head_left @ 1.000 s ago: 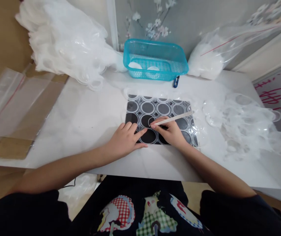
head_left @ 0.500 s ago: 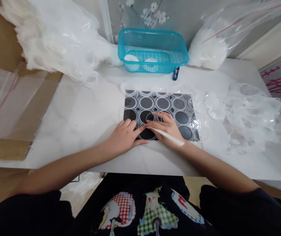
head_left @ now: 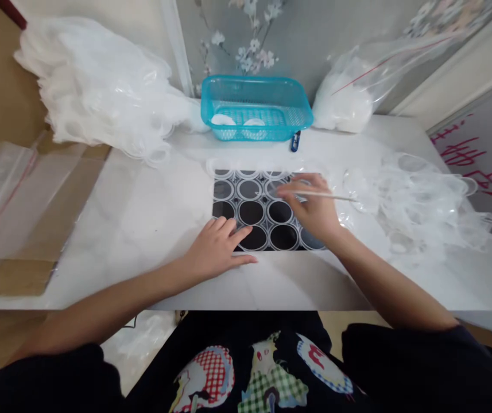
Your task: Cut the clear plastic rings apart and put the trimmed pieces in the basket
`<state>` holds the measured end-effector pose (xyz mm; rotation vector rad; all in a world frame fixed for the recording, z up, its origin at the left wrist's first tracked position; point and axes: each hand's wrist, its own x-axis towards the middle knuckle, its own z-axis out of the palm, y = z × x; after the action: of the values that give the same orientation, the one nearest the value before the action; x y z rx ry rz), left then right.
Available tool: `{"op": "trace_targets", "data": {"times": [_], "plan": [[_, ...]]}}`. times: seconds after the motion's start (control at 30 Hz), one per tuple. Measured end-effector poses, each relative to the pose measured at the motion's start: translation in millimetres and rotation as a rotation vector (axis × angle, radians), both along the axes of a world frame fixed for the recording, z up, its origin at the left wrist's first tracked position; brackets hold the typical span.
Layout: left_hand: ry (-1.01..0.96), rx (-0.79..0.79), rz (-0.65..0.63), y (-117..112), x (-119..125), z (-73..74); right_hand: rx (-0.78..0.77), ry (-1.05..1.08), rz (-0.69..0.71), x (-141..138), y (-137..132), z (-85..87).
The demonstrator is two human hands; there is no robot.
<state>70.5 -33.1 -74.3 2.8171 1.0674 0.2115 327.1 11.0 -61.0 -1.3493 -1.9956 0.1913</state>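
A dark sheet (head_left: 251, 213) patterned with rows of white-ringed circles lies on the white marbled table. My left hand (head_left: 217, 246) rests at its lower left corner, fingers spread, index fingertip on a circle and thumb on the table below the edge. Above the sheet's right half, my right hand (head_left: 312, 206) is closed round a thin white stick (head_left: 334, 197) that points out to the right. Its fingertips are smeared by motion. Something clear and filmy shows beside them over an upper circle; whether the fingers hold it, I cannot tell.
A blue plastic basket (head_left: 256, 133) with white round pieces stands behind the sheet, a small blue tool (head_left: 295, 141) by it. Clear ring-shaped scraps (head_left: 418, 201) heap on the right. Bulging plastic bags stand back left (head_left: 99, 86) and back right (head_left: 344, 97). Flat bags (head_left: 8, 201) lie left.
My right hand has lifted from beside my left fingertips and moved up and right, with the white stick in it. My left hand stays at the sheet's corner. The view has shifted slightly.
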Motion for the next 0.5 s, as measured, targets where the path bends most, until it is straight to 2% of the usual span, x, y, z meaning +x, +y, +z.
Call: {"op": "trace_targets", "data": {"times": [0.1, 0.2, 0.33, 0.5], "plan": [[0.011, 0.059, -0.052, -3, 15, 6.5, -0.244, 0.138, 0.054, 8, -34, -24.7], [0.095, 0.071, -0.086, -2, 36, 8.4, -0.366, 0.307, 0.026, 15, -46, -36.7], [0.190, 0.077, -0.076, 2, 60, 6.4, -0.396, 0.357, 0.038, 16, -43, -39.2], [0.257, 0.069, -0.050, 1, 69, 7.5, -0.348, 0.315, 0.055, 17, -39, -40.5]]}}
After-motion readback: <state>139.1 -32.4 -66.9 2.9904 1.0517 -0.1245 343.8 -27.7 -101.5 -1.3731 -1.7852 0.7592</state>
